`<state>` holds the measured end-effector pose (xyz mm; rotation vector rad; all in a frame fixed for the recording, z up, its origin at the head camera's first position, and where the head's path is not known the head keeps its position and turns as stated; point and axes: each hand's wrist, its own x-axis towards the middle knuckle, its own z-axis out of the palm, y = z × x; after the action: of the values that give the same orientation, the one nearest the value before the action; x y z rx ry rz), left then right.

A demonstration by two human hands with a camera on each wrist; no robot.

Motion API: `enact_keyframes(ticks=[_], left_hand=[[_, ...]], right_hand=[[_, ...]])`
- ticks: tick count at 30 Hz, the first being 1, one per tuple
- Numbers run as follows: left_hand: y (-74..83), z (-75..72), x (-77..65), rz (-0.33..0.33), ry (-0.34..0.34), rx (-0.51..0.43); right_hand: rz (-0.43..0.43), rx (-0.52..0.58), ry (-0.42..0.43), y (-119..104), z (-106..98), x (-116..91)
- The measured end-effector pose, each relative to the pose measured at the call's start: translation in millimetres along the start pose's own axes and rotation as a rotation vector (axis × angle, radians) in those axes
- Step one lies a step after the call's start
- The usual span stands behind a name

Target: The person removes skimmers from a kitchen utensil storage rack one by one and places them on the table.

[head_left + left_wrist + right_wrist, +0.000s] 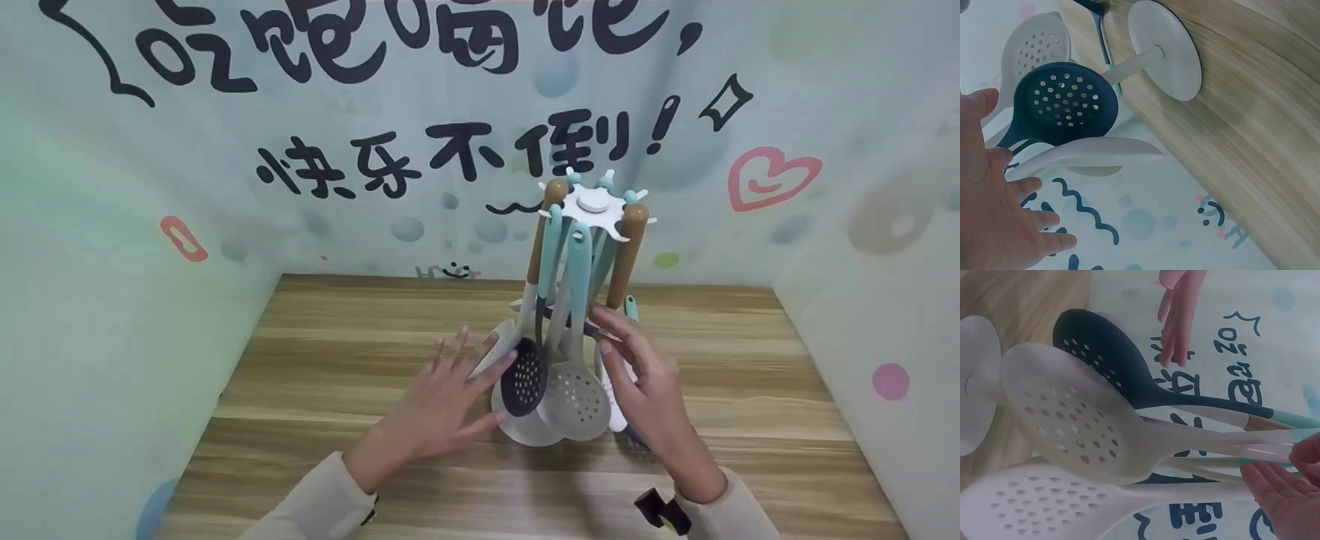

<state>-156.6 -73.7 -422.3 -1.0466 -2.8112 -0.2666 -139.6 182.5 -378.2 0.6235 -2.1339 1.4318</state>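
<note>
A white rotating rack [594, 204] stands upright with several kitchen utensils hanging from its hooks, some with turquoise handles, some with wooden ones. A dark skimmer [523, 379] and a light grey skimmer [577, 403] hang at the front, above the round white base [1168, 50]. My left hand [442, 401] is spread at the left, its fingertips beside the dark skimmer; contact is unclear. At the right, my right hand [649, 382] has its fingers close to the utensils' handles, loosely extended. Another white perforated utensil [1044, 503] hangs on that side.
Wood-grain table [337, 352] lies under the rack. A printed curtain [450, 240] with writing closes the back, with pale walls at both sides. Behind the right hand shows a turquoise handle end [631, 307], the rest of it mostly hidden.
</note>
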Motion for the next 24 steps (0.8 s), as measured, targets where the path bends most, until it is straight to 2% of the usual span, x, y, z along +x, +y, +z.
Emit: enact_keyframes(ticks=[5, 10, 14, 19, 24], left_hand=[[0.6, 0.5, 0.3, 0.002, -0.007, 0.024], [0.8, 1.1, 0.4, 0.0, -0.012, 0.027], [0.8, 2.2, -0.1, 0.0, -0.009, 0.031], [1.2, 4.1, -1.0, 0.004, -0.006, 0.049], [0.8, 5.7, -0.9, 0.004, -0.002, 0.043]], right_hand=[[0.165, 0.009, -0.065, -0.6, 9.3, 1.7], [0.258, 0.056, -0.095, 1.6, 16.0, 3.5], [0.324, 0.159, -0.105, 4.8, 19.6, 4.7], [0.366, 0.315, -0.107, 9.5, 21.3, 9.3], [0.451, 0.384, -0.125, 16.2, 20.7, 14.9]])
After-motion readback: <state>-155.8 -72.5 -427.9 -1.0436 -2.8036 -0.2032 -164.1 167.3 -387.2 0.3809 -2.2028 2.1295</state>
